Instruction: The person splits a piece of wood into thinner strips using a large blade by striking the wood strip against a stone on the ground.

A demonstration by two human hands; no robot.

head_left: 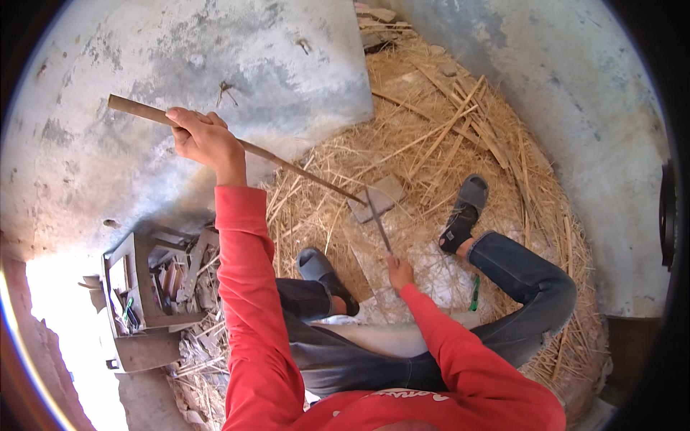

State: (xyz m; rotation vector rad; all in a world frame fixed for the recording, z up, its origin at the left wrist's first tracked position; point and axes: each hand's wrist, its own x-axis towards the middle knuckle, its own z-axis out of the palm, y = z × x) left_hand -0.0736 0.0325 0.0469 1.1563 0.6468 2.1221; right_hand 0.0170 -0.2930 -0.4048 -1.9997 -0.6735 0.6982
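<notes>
My left hand (pixel 207 140) is raised at the left, its fingers wrapped round the upper part of a long, narrow wooden or bamboo strip (pixel 287 165). The strip slants down to the right, and its lower end meets a flat grey stone block (pixel 387 192) on the floor. Low in the middle, my right hand (pixel 399 273) is closed on a thin, dark, blade-like tool (pixel 377 221). The tool's far end lies over the block, beside the strip's tip. Whether the tool touches the strip I cannot tell.
Straw and shavings (pixel 424 151) cover the floor between my feet, with longer strips (pixel 489 136) piled at the right. A box-like frame (pixel 136 287) holding scraps stands at the left. A bright opening lies beyond it. Plastered walls (pixel 575 108) curve round. A small green object (pixel 474 294) is near my knee.
</notes>
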